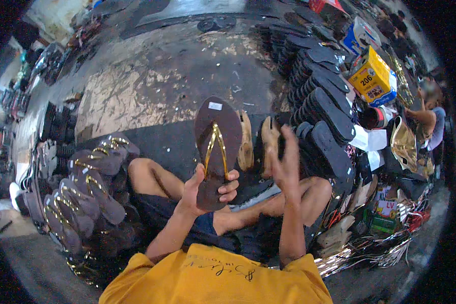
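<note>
My left hand is closed round the heel end of a dark brown flip-flop. Its footbed faces me, with a gold V-shaped strap and a small white sticker near the toe. My right hand is raised to the right of it, apart from the sandal, fingers stretched upward and somewhat blurred. Between the hands and a little beyond stand two tan wooden foot forms, the right one slotted at its top and partly behind my right hand.
At left lies a heap of finished gold-strapped flip-flops. Tall stacks of black soles rise at right, beside a yellow tin. Loose strap strips spread at lower right. Another person sits at the far right.
</note>
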Demonstrator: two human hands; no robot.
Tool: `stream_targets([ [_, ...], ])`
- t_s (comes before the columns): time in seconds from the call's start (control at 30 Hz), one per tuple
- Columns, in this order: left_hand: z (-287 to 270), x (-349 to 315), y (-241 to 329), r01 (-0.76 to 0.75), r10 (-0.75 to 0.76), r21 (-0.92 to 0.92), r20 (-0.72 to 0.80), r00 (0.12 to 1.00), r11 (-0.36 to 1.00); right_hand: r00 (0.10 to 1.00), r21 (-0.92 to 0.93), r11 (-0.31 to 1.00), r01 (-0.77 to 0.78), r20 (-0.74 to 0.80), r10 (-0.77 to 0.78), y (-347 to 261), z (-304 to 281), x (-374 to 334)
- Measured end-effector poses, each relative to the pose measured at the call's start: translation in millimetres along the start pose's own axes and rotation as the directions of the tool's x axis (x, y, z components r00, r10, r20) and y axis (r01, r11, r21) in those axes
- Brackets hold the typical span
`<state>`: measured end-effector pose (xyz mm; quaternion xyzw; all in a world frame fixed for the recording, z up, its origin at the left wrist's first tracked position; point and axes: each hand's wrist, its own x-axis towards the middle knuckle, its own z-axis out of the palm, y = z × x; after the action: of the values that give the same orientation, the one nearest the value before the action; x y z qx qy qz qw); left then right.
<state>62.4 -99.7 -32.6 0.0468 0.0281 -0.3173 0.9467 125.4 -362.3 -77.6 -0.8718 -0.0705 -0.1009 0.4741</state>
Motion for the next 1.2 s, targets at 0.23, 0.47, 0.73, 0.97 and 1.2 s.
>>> stream_targets([
  [0.23,-55,-54,-70,0.332,-0.315,0.578,-0.133,0.94,0.746,0.895,0.317,0.944,0.087,0.391,-0.214,-149,-47,65],
  [0.47,25,-139,1,0.293,0.387,0.927,-0.187,0.903,-0.234,0.518,0.179,0.979,0.101,0.83,-0.206,-133,-29,36],
  [0.73,156,-256,12,0.625,0.942,0.722,0.112,0.317,-0.296,0.653,0.403,0.865,-0.3,0.748,-0.121,-219,23,28],
  [0.97,176,-412,55,0.365,0.925,0.926,0.05,-0.376,0.099,0.787,0.477,0.877,-0.055,0.562,-0.256,-123,98,138],
  [1.2,205,-411,100,0.911,0.853,0.401,0.439,-0.281,0.093,0.823,0.254,0.965,-0.061,0.559,-0.096,8,144,199],
])
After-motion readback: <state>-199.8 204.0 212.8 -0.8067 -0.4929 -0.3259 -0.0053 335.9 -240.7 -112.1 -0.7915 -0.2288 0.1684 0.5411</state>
